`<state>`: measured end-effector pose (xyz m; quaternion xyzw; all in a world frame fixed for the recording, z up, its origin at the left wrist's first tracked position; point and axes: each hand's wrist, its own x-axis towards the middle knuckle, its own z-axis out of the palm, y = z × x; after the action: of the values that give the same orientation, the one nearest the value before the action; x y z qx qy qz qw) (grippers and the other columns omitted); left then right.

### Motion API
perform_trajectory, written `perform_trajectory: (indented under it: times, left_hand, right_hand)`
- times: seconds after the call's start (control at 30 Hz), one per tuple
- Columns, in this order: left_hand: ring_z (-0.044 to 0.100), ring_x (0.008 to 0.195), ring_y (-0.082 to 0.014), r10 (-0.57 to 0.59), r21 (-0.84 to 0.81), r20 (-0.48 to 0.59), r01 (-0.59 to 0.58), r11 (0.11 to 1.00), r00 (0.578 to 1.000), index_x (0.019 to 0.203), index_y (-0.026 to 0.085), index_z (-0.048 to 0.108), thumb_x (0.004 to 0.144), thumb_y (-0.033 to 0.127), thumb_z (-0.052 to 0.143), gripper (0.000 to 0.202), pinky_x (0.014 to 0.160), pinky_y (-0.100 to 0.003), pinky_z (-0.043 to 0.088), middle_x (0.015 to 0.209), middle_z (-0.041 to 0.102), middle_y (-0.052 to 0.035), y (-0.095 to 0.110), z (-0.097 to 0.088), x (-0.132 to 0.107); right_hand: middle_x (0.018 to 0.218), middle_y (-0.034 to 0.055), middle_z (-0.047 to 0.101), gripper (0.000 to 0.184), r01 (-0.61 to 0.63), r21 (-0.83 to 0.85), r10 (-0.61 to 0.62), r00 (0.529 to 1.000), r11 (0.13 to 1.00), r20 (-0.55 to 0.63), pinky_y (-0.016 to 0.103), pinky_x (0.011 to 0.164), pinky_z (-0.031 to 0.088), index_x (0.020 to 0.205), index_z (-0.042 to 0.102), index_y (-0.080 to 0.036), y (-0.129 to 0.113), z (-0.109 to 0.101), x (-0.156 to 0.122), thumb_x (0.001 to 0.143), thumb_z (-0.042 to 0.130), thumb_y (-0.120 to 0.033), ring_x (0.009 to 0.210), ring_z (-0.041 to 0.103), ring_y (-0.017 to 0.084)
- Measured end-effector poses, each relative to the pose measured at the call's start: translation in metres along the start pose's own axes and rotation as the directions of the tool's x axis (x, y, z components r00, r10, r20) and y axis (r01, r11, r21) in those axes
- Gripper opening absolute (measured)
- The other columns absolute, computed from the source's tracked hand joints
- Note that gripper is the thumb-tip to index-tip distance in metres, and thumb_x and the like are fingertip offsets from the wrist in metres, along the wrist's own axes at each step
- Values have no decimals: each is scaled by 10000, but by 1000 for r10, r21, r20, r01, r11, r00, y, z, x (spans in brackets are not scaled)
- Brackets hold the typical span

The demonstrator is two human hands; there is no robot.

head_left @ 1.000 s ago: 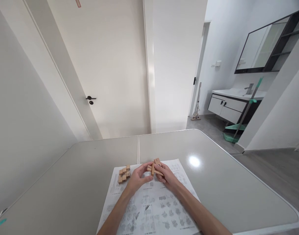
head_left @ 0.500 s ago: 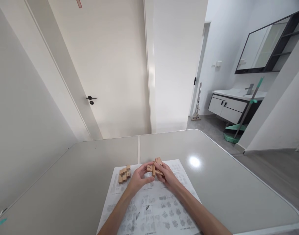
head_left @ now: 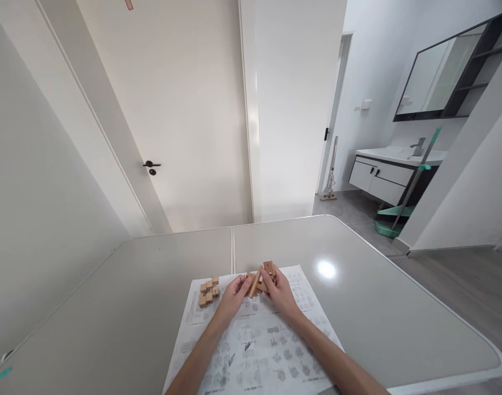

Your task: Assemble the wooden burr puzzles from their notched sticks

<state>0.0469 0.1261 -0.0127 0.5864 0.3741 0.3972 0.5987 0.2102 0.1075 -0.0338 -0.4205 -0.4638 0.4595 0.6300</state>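
Both hands meet over a printed instruction sheet on a grey table. My left hand and my right hand are closed together on a small cluster of notched wooden puzzle pieces, one stick slanting down between the fingers. Left of my left hand, a second group of several wooden puzzle blocks lies on the sheet's upper left corner, untouched.
The table's far edge meets a white wall and a door with a black handle. To the right, the floor drops away toward a vanity with sink, a mirror, and a green dustpan and broom.
The hands have shifted slightly away from me and turned the wooden cluster, so one stick now slants downward to the left. The loose blocks have not moved.
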Motion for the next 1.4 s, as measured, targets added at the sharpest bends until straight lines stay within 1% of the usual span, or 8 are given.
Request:
perform_trajectory:
  times: [0.13, 0.27, 0.4, 0.5, 0.57, 0.8, 1.17, 1.4]
  left_hand:
    - [741, 905, -270, -16, -99, 29, 18, 995, 999, 837, 201, 587, 859, 608, 681, 418, 838, -396, 573, 1023, 769, -83, 0, -1, 0]
    - [741, 874, -259, -18, -129, 1, 18, 991, 1000, 877, 194, 606, 853, 596, 693, 412, 838, -394, 575, 1044, 760, -89, 3, -2, 0]
    - [682, 687, -175, -13, -140, -53, 6, 990, 999, 883, 193, 600, 854, 577, 703, 398, 705, -309, 548, 847, 701, -21, 2, -1, 0]
    - [509, 493, -92, -14, -114, -103, 2, 993, 995, 867, 191, 587, 875, 603, 664, 419, 515, -224, 411, 637, 546, 53, -3, 1, 0]
    - [409, 452, -73, -18, -103, -122, 5, 995, 992, 861, 192, 572, 893, 622, 630, 435, 468, -211, 317, 575, 452, 81, -7, 3, 0]
    - [282, 443, -63, -33, -159, -172, 5, 987, 984, 878, 218, 505, 854, 723, 601, 515, 465, -220, 210, 577, 363, 106, -17, 3, 3]
    - [236, 447, -60, -40, -141, -163, 17, 990, 986, 909, 213, 491, 850, 723, 606, 526, 464, -217, 168, 541, 349, 115, -12, 5, 3]
    - [219, 444, -54, -61, -176, -142, 35, 984, 988, 937, 210, 506, 840, 732, 606, 540, 464, -215, 149, 550, 347, 115, -13, 3, 4]
  right_hand:
    - [591, -51, 456, 430, -91, 16, 90, 996, 996, 21, 254, 417, 310, 854, 558, -244, -2, 0, 1, 905, 582, -671, 462, 406, 121]
    - [557, -53, 469, 444, -100, 24, 98, 993, 995, 63, 257, 409, 263, 832, 551, -246, 2, 1, 3, 884, 602, -684, 421, 366, 112]
    - [599, -40, 507, 418, -16, -75, 22, 997, 997, 68, 263, 478, 315, 819, 568, -245, 6, 3, 2, 896, 603, -654, 497, 425, 133]
    - [604, -38, 511, 396, 23, -131, -12, 996, 991, 85, 270, 521, 331, 793, 552, -244, 7, 4, -1, 917, 596, -617, 537, 451, 149]
    - [603, -37, 510, 384, 37, -131, -21, 993, 991, 117, 271, 525, 328, 792, 544, -244, 5, 5, -3, 925, 595, -600, 544, 452, 154]
    - [650, -34, 501, 377, -26, -75, 46, 958, 997, 284, 255, 491, 300, 930, 593, -243, -2, 8, -8, 964, 525, -612, 501, 394, 125]
    - [734, -22, 495, 360, 102, -234, -31, 957, 967, 287, 281, 581, 391, 912, 537, -231, 0, 6, -7, 1029, 413, -548, 609, 460, 157]
    - [708, -27, 495, 347, 100, -252, -21, 953, 963, 301, 280, 583, 382, 890, 510, -240, 2, 4, -5, 1030, 411, -542, 605, 469, 163]
